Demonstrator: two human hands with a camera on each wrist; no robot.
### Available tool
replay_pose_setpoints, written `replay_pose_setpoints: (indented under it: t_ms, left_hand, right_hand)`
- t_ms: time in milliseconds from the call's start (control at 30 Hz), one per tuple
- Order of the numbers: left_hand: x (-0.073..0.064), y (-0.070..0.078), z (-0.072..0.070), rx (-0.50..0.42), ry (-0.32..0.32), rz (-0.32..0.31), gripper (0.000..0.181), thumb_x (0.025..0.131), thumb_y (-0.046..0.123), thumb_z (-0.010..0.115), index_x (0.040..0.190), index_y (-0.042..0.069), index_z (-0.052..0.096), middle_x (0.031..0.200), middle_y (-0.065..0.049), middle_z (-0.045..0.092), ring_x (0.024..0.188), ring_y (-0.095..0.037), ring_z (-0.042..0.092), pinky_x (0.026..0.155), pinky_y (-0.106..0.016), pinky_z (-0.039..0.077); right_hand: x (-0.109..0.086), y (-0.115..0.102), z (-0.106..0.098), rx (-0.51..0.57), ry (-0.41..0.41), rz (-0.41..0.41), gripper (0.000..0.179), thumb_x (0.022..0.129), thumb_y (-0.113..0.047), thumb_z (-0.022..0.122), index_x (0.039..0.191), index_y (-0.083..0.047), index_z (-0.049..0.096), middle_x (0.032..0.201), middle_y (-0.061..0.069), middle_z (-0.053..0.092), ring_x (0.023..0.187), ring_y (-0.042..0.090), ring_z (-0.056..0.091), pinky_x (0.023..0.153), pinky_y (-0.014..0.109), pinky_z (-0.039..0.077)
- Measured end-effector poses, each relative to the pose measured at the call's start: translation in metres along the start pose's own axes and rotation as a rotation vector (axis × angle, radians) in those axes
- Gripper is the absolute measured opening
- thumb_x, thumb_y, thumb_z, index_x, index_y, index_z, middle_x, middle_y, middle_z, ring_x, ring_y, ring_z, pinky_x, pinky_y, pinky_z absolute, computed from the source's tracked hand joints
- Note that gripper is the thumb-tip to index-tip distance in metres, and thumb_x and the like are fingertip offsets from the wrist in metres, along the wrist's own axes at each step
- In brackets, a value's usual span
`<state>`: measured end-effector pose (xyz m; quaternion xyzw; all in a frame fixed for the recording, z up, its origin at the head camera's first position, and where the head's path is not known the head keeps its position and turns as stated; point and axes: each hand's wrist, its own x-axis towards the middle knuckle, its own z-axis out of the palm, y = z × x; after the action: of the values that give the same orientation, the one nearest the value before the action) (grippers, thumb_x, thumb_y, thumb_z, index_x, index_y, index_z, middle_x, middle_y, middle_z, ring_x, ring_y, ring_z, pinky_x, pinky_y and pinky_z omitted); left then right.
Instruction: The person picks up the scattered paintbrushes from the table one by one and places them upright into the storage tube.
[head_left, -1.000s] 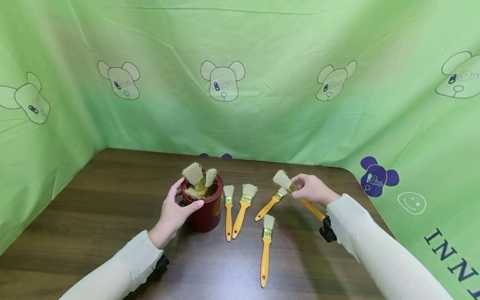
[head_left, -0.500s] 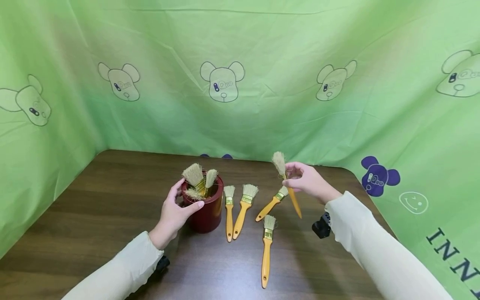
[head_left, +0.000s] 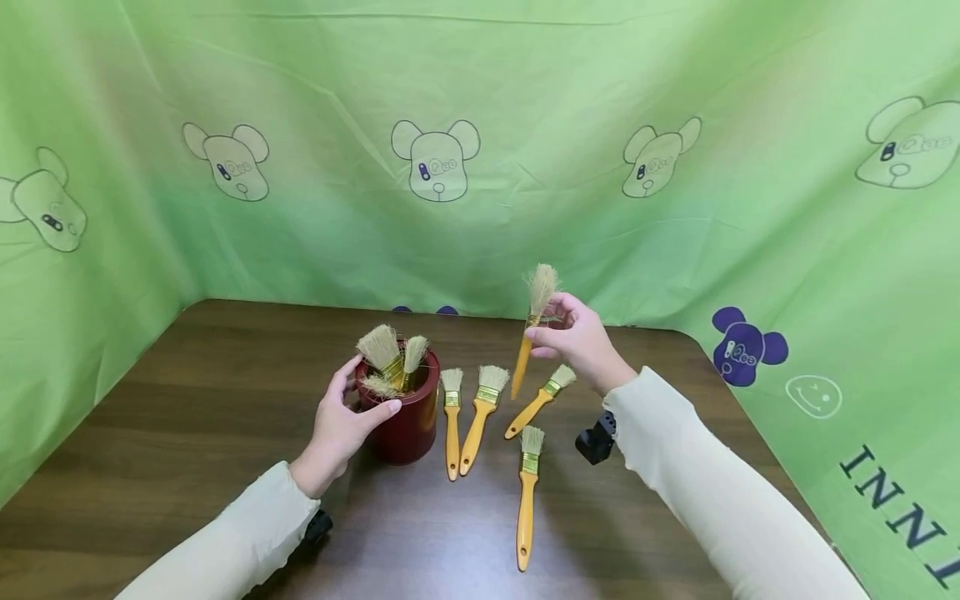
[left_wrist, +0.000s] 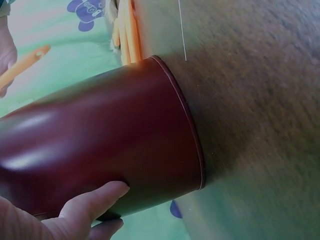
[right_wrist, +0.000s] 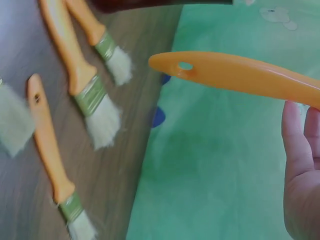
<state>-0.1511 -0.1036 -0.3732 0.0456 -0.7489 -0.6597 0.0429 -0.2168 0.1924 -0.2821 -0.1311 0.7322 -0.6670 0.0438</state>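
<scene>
My left hand (head_left: 336, 427) steadies a dark red cylindrical brush pot (head_left: 408, 429) with thumb and fingers spread around its side near the rim. The pot stands upright on the table, and several paintbrushes (head_left: 382, 350) stick out of it, bristles up. My right hand (head_left: 581, 342) pinches another paintbrush (head_left: 521, 358) near its metal ferrule. This brush hangs above the table, bristles up, its orange handle (right_wrist: 235, 75) slanting down toward the pot. In the left wrist view the thumb (left_wrist: 97, 200) presses the pot's smooth wall.
On the brown wooden table (head_left: 225, 417) lie several brushes between the hands: a narrow brush (head_left: 452, 425) and a wider brush (head_left: 482, 425) beside the pot, a slanted brush (head_left: 538, 404) and a nearer brush (head_left: 527, 500). Green printed cloth (head_left: 525, 225) hangs behind.
My right hand has lifted its brush and moved left, swinging the handle from pointing right to pointing down and slightly left. The left hand stays on the pot.
</scene>
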Motion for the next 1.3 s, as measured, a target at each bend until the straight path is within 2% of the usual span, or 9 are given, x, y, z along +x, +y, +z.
replay_pose_setpoints:
  t_ms: [200, 400, 500, 700, 967, 1167, 1300]
  left_hand:
    - [0.001, 0.000, -0.001, 0.004, -0.001, 0.000, 0.082, 0.079, 0.008, 0.075, 0.148, 0.009, 0.031, 0.129, -0.021, 0.042, 0.115, -0.037, 0.049, 0.090, -0.043, 0.044]
    - [0.001, -0.002, 0.000, 0.013, -0.008, -0.003, 0.083, 0.079, 0.010, 0.076, 0.148, 0.010, 0.031, 0.129, -0.021, 0.042, 0.115, -0.036, 0.049, 0.090, -0.043, 0.044]
    - [0.001, -0.002, -0.001, 0.012, -0.005, -0.007, 0.083, 0.078, 0.010, 0.077, 0.148, 0.010, 0.032, 0.130, -0.021, 0.042, 0.116, -0.037, 0.049, 0.091, -0.044, 0.044]
    - [0.001, -0.003, -0.001, 0.013, 0.005, -0.005, 0.082, 0.078, 0.009, 0.076, 0.147, 0.009, 0.032, 0.129, -0.021, 0.043, 0.115, -0.037, 0.050, 0.090, -0.044, 0.044]
    - [0.000, -0.001, -0.005, -0.007, 0.017, -0.002, 0.082, 0.077, 0.007, 0.076, 0.147, 0.008, 0.032, 0.129, -0.021, 0.043, 0.115, -0.036, 0.051, 0.089, -0.042, 0.045]
    - [-0.002, 0.001, -0.007, 0.012, -0.006, 0.003, 0.083, 0.078, 0.009, 0.077, 0.148, 0.009, 0.032, 0.131, -0.021, 0.043, 0.117, -0.037, 0.049, 0.093, -0.048, 0.042]
    - [-0.002, 0.002, -0.006, -0.005, -0.007, 0.006, 0.082, 0.078, 0.009, 0.077, 0.147, 0.009, 0.032, 0.130, -0.021, 0.044, 0.116, -0.037, 0.049, 0.092, -0.047, 0.042]
  right_hand:
    - [0.007, -0.007, 0.015, 0.119, 0.023, -0.053, 0.026, 0.085, 0.010, 0.056, 0.102, -0.007, 0.047, 0.100, 0.006, 0.045, 0.082, 0.013, 0.060, 0.071, 0.035, 0.056]
    - [0.012, -0.019, 0.031, 0.304, 0.022, -0.097, 0.026, 0.085, 0.012, 0.050, 0.101, -0.007, 0.046, 0.096, 0.005, 0.044, 0.081, 0.015, 0.060, 0.070, 0.035, 0.056]
    - [0.015, -0.026, 0.040, 0.351, 0.026, -0.119, 0.027, 0.085, 0.012, 0.050, 0.102, -0.008, 0.048, 0.093, 0.005, 0.045, 0.082, 0.015, 0.060, 0.070, 0.035, 0.056]
    - [0.022, -0.034, 0.062, 0.401, 0.020, -0.150, 0.029, 0.083, 0.012, 0.051, 0.103, -0.009, 0.052, 0.092, 0.004, 0.049, 0.081, 0.016, 0.060, 0.071, 0.037, 0.056]
    - [0.030, -0.035, 0.091, 0.424, -0.027, -0.145, 0.030, 0.083, 0.010, 0.053, 0.105, -0.010, 0.052, 0.093, 0.004, 0.050, 0.080, 0.015, 0.060, 0.070, 0.036, 0.056]
    - [0.029, -0.033, 0.099, 0.442, 0.000, -0.169, 0.031, 0.079, 0.008, 0.055, 0.104, -0.011, 0.051, 0.092, 0.002, 0.049, 0.077, 0.013, 0.060, 0.064, 0.032, 0.055]
    - [0.031, -0.030, 0.102, 0.458, 0.020, -0.187, 0.032, 0.079, 0.009, 0.055, 0.103, -0.013, 0.052, 0.090, 0.001, 0.052, 0.076, 0.013, 0.060, 0.063, 0.031, 0.055]
